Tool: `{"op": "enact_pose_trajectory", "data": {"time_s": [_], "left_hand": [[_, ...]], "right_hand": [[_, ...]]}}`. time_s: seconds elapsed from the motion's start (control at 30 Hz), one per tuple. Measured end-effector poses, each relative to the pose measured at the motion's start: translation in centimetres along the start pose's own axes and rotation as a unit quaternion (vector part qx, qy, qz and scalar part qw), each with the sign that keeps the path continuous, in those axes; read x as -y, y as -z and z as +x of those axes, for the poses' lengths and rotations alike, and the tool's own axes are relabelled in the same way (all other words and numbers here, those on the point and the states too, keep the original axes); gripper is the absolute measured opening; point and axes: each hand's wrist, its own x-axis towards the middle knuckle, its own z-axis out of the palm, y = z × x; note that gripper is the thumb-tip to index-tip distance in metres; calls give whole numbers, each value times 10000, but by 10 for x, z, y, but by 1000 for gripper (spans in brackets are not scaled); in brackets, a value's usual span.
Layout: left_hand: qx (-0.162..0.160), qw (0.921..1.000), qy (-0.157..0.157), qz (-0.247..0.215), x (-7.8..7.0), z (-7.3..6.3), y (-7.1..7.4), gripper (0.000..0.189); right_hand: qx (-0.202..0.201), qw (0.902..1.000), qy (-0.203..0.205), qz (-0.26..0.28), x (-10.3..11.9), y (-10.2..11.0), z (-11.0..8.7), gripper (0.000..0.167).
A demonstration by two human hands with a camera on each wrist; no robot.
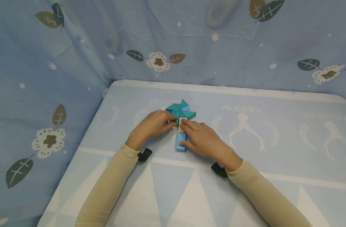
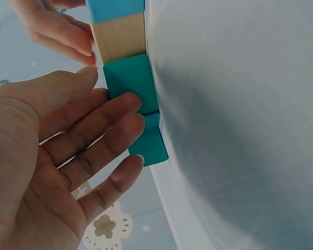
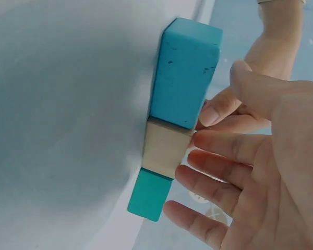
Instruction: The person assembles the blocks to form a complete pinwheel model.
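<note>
Several green triangular blocks (image 1: 175,107) lie in a pinwheel shape, with a light blue piece (image 1: 186,108) among them. Below it, a plain wooden block (image 1: 181,128) and a blue block (image 1: 181,146) continue in a line like a stem. My left hand (image 1: 156,123) is at the pinwheel's left side, its slightly bent fingers touching the green side faces (image 2: 129,78). From the right, my right hand (image 1: 202,140) reaches over the stem with fairly straight fingers. In the right wrist view those fingertips are right at the edge of the wooden block (image 3: 168,148).
The blocks lie on a table covered with a pale blue and white patterned cloth (image 1: 173,176). Blue curtains (image 1: 241,60) with leaf and flower prints hang behind and along the left. Black devices (image 1: 145,155) are worn at both wrists, beside beige sleeves (image 1: 107,186).
</note>
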Motion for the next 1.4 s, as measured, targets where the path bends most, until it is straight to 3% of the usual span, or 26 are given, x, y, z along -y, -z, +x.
{"op": "enact_pose_trajectory", "data": {"time_s": [0.27, 0.47, 1.07, 1.23, 1.4], "left_hand": [[42, 10000, 11, 42, -3, 0, -1, 32], [20, 10000, -17, 68, -3, -1, -1, 33], [111, 9999, -28, 57, -4, 1, -6, 34], [105, 9999, 105, 33, 1, 2, -5, 35], [-95, 9991, 404, -61, 14, -13, -2, 34]], "right_hand": [[76, 9997, 42, -224, 2, -6, -1, 69], [-88, 9990, 164, -400, 3, -6, -2, 68], [-261, 9983, 251, -457, 0, -11, -2, 69], [-298, 9986, 173, -402, -3, -12, -1, 66], [-224, 9994, -166, -183, -9, -13, -10, 61]]}}
